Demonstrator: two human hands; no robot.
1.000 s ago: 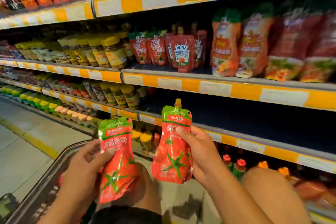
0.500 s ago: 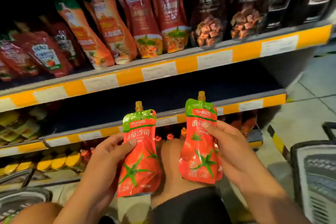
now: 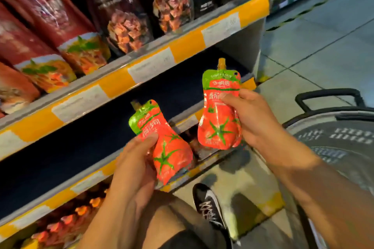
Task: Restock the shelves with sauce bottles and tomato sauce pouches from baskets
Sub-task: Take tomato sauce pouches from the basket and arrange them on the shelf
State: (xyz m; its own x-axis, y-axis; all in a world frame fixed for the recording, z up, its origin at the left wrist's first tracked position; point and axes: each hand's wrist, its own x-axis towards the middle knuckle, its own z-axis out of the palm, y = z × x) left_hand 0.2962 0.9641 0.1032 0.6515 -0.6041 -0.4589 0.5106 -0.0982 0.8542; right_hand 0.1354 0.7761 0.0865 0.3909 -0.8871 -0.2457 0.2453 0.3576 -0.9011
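Observation:
I hold two red tomato sauce pouches with green tops and tan caps. My left hand [image 3: 135,159] grips one pouch [image 3: 168,145] by its left edge, tilted with the cap pointing up-left. My right hand [image 3: 251,115] grips the other pouch [image 3: 219,115] upright, thumb across its front. Both pouches hang in front of a dark shelf level [image 3: 81,139] with an orange-and-white price rail [image 3: 113,87] above it.
The shelf above carries red and black sauce pouches [image 3: 125,26]. Orange-capped bottles [image 3: 66,220] stand on the lowest level. A grey basket [image 3: 344,133] with a black handle sits at the right on the tiled floor. My knee and black shoe [image 3: 210,206] are below.
The view has swung right toward the shelf's end. My right hand's pouch stays upright while the left pouch has tilted and sits lower. The grey basket at the right now shows more fully.

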